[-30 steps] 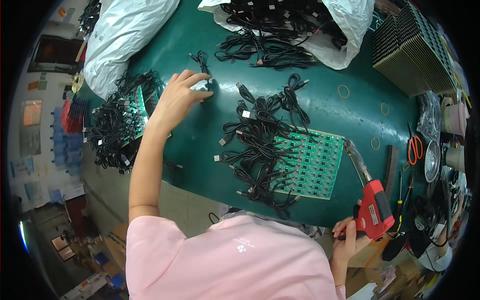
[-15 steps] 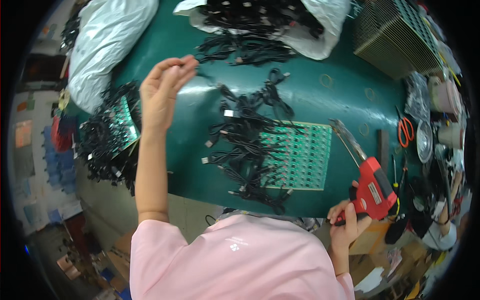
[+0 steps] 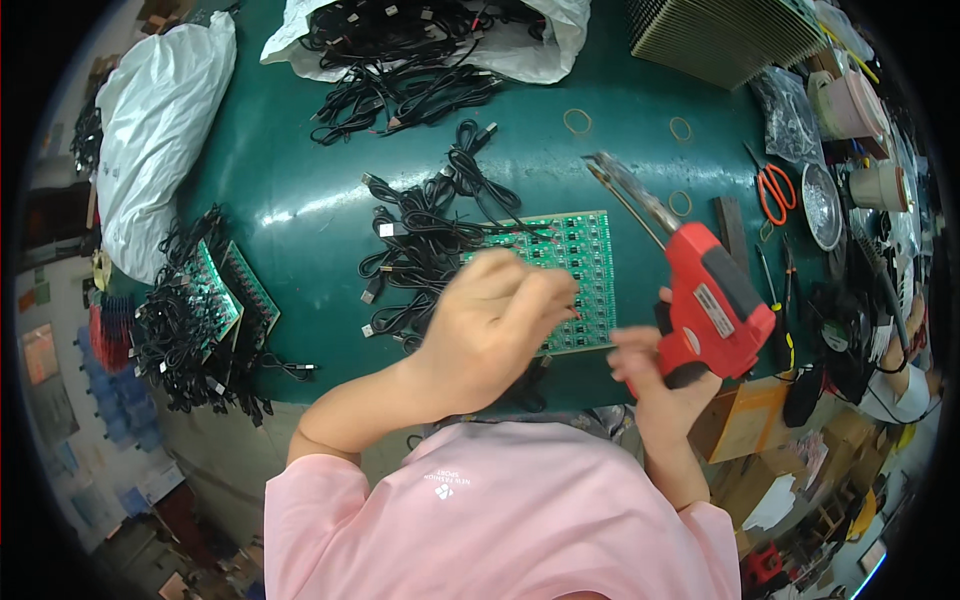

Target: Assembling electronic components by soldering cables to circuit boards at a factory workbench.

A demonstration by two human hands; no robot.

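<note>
My left hand is over the green circuit board panel, fingers pinched together; what they hold, if anything, is hidden, and the hand is slightly blurred. My right hand is wrapped round the handle of a red soldering gun, to the right of the panel. The gun's metal tip and thin feed tube point up and left, above the green table. Black USB cables in tied coils lie along the panel's left side, some of their ends reaching onto it.
At the far side, a white bag spills more black cables. Wired boards are heaped at the left, below another white bag. Orange-handled scissors, a metal bowl and a slotted rack are at right.
My left hand has come from the far left down and right to above the panel, its fingers pinched. My right hand still holds the soldering gun. The view has shifted.
</note>
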